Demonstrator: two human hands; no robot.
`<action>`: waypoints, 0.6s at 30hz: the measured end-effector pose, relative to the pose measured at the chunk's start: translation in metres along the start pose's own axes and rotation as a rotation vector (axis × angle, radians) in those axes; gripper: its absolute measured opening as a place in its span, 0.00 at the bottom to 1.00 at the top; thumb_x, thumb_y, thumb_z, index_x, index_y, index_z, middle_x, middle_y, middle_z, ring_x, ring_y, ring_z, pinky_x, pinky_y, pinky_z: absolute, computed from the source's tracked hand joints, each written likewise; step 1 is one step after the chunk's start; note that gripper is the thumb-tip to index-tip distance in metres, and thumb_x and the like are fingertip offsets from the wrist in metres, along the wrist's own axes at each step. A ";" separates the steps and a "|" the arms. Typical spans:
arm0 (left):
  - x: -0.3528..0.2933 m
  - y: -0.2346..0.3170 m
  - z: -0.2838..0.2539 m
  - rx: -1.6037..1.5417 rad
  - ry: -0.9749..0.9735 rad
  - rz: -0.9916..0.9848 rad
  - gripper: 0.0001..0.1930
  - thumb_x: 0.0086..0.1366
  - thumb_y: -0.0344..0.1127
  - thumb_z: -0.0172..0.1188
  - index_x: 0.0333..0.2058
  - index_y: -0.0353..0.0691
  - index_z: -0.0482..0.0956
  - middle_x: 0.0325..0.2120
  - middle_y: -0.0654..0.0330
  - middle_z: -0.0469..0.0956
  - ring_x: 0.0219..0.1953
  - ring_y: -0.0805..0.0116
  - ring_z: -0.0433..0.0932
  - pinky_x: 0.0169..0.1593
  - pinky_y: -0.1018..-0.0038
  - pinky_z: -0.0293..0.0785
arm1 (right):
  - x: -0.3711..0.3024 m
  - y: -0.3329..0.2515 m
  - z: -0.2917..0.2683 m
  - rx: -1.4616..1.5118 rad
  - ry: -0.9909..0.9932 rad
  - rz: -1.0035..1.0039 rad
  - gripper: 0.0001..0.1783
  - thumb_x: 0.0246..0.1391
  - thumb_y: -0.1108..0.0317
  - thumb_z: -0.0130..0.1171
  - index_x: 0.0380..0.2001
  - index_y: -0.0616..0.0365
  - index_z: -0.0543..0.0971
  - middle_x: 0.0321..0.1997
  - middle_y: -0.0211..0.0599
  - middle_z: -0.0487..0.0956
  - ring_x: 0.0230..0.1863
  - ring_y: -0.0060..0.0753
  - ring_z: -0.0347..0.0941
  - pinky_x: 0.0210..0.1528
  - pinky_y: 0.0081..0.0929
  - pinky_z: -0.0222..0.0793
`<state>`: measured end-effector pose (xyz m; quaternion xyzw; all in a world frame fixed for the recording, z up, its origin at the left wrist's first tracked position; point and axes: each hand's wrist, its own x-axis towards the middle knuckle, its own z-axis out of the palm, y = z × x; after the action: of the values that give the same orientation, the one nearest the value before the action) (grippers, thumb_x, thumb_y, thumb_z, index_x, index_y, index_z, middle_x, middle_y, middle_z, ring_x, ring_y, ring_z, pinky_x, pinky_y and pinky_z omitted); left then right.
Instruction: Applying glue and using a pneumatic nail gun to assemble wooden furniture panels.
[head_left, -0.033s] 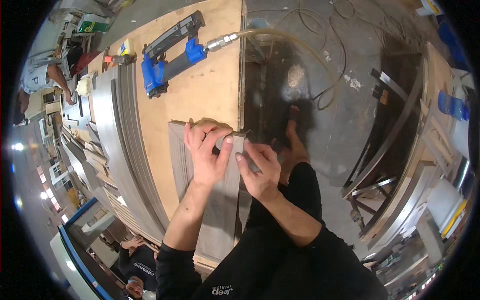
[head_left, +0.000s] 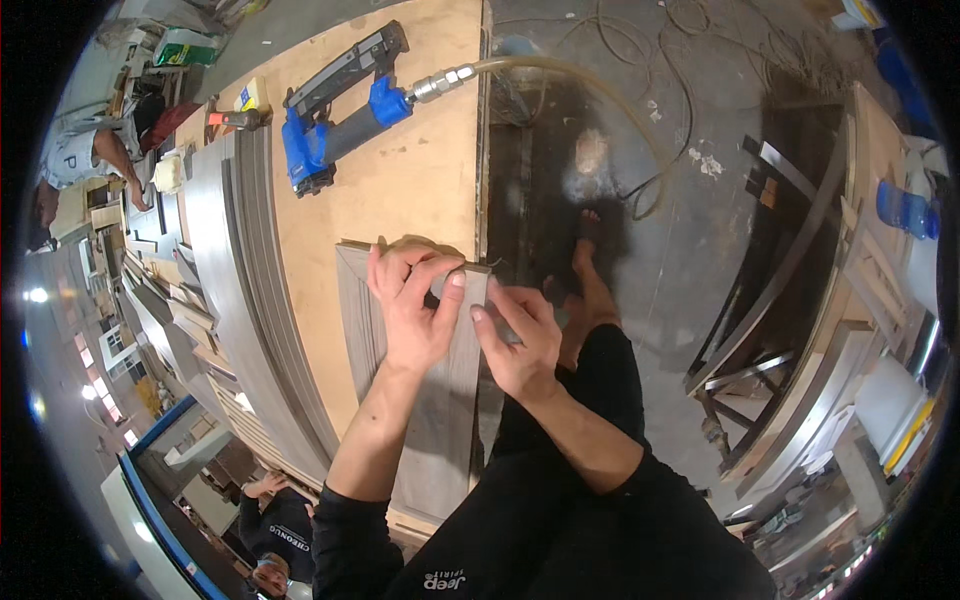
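Note:
A grey wood-grain framed panel (head_left: 436, 440) lies on the pale wooden workbench (head_left: 415, 185), its right side along the bench edge. My left hand (head_left: 415, 305) is closed over the panel's far right corner, with the fingers curled at the end and the thumb on top. Beside it, my right hand (head_left: 522, 340) pinches the panel's right edge close to the same corner. The fingertips hide part of that corner, and anything small between them cannot be made out. Farther up the bench lies a blue and black nail gun (head_left: 350, 132), touched by neither hand.
A clear air hose (head_left: 560, 64) runs from the nail gun over the bench edge toward the floor. Long grey boards (head_left: 228, 220) are stacked on the left, near a red-handled tool (head_left: 233, 119). Other people are at the lower left and upper left. A wooden rack (head_left: 800, 400) stands right.

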<state>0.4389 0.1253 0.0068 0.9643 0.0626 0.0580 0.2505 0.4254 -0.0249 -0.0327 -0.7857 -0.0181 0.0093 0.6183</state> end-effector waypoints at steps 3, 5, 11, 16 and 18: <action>-0.001 -0.001 -0.001 -0.001 0.002 -0.002 0.10 0.61 0.35 0.68 0.42 0.51 0.84 0.42 0.65 0.75 0.52 0.62 0.74 0.71 0.46 0.46 | -0.002 -0.001 0.002 -0.027 -0.009 0.003 0.23 0.48 0.69 0.74 0.51 0.54 0.85 0.41 0.35 0.82 0.38 0.38 0.77 0.45 0.34 0.70; 0.002 0.002 0.002 0.012 -0.002 0.012 0.10 0.61 0.35 0.68 0.42 0.51 0.84 0.42 0.65 0.75 0.52 0.62 0.74 0.71 0.46 0.47 | -0.002 0.000 0.000 -0.021 0.001 0.028 0.23 0.48 0.69 0.74 0.51 0.54 0.85 0.41 0.35 0.82 0.39 0.38 0.77 0.47 0.35 0.70; 0.001 0.003 0.004 0.034 0.064 0.041 0.10 0.59 0.34 0.69 0.41 0.51 0.84 0.41 0.65 0.76 0.50 0.62 0.75 0.70 0.47 0.49 | 0.000 -0.004 -0.002 -0.075 -0.011 -0.060 0.22 0.49 0.74 0.75 0.50 0.61 0.85 0.42 0.39 0.82 0.39 0.34 0.77 0.44 0.28 0.75; -0.002 0.003 0.008 0.036 0.107 0.041 0.10 0.59 0.35 0.69 0.41 0.51 0.84 0.40 0.65 0.76 0.49 0.62 0.75 0.70 0.46 0.51 | 0.002 -0.004 -0.002 -0.123 -0.025 -0.043 0.21 0.50 0.65 0.74 0.48 0.57 0.85 0.41 0.36 0.82 0.40 0.37 0.77 0.48 0.35 0.67; -0.002 0.006 0.008 0.033 0.106 0.027 0.09 0.59 0.35 0.69 0.40 0.51 0.84 0.40 0.66 0.76 0.49 0.62 0.75 0.70 0.46 0.51 | 0.001 -0.005 -0.003 -0.123 -0.030 -0.037 0.21 0.51 0.65 0.74 0.48 0.58 0.85 0.42 0.37 0.82 0.40 0.38 0.78 0.48 0.36 0.68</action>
<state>0.4384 0.1165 0.0027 0.9647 0.0639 0.1113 0.2300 0.4269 -0.0264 -0.0274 -0.8215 -0.0426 0.0083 0.5685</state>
